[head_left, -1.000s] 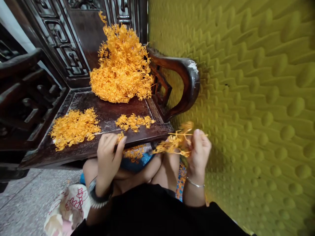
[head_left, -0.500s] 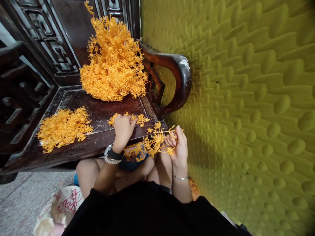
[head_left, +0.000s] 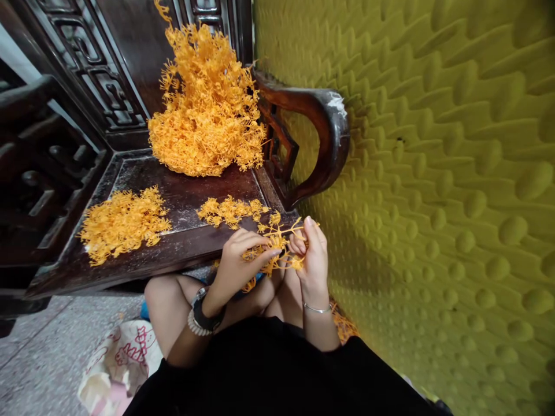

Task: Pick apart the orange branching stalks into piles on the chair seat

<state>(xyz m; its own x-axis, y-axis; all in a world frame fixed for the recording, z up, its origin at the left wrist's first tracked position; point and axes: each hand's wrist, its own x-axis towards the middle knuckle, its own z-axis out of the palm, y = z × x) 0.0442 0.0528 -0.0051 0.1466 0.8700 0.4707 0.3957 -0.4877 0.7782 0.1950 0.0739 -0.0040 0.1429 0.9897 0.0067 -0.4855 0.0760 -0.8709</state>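
Dark wooden chair (head_left: 184, 193), its curved armrest (head_left: 337, 138) beside an embossed yellow-green wall (head_left: 433, 173); lower left, a pale, red-printed bag (head_left: 130, 352) on speckled floor (head_left: 39, 346).

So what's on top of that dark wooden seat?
On the seat are a tall orange heap at the back, a flatter orange pile at the left, and a small orange pile near the front right. The surface beneath them is covered.
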